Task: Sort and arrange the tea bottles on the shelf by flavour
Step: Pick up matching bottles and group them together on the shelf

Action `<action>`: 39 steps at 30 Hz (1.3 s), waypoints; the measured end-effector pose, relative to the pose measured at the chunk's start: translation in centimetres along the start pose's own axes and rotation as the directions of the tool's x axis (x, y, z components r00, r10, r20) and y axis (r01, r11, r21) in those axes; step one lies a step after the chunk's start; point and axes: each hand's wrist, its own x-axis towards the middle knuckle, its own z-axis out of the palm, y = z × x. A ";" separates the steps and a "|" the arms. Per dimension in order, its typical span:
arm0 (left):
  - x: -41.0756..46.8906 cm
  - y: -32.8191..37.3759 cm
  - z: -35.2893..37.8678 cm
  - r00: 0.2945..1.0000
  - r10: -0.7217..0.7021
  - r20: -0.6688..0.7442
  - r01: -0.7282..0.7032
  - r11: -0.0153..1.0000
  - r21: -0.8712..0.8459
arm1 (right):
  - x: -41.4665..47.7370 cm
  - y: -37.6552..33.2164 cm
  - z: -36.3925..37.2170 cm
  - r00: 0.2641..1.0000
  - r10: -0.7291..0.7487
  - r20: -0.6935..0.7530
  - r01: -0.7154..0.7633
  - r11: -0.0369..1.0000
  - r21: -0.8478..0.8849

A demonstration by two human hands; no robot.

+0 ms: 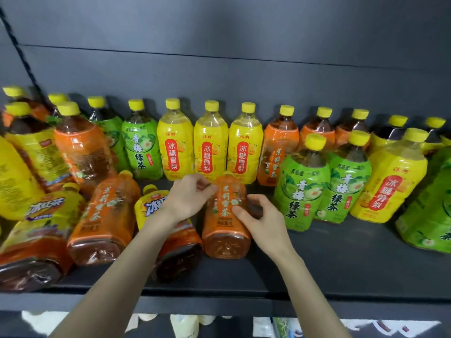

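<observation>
Both hands on one bottle. Left hand point(188, 198) has its fingers curled onto the upper left shoulder of the orange-labelled clear plastic tea bottle point(228, 230). Right hand point(264, 222) has its thumb on the label front and its fingers wrapped round the right side. Bottle is front centre on the dark grey flat shelf board point(341, 252); base on it or just off it, can't tell.

Risks, my read:
- Left forearm crosses the yellow-labelled bottle of dark iced tea point(152, 206) just beside. Swing left and it gets knocked, and it sits near the front edge.
- Close behind is the row of three yellow-labelled pale pear-drink bottles point(211, 147). Push back too hard and they topple together.
- A matching orange-labelled bottle point(277, 152) stands back row, right of those. Getting there means passing close to the green-labelled plum green tea bottles point(301, 191), so a clip is likely.
- Label film looks slick and the left grip is high, so a slip is possible.
</observation>
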 end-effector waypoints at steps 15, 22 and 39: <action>4.6 -2.2 -0.7 0.881 0.125 0.456 0.029 0.948 -0.316 | 0.7 -1.5 2.2 0.990 0.135 0.037 -0.140 0.957 0.255; 4.4 -1.3 -2.2 0.965 0.230 0.126 -0.122 0.819 -0.561 | 2.1 -1.8 2.4 0.991 -0.040 -0.128 0.066 0.975 0.210; 3.2 -1.3 -1.8 0.970 0.242 0.015 -0.220 0.905 -0.364 | 3.3 -1.0 3.5 0.967 -0.136 -0.216 0.129 0.991 -0.046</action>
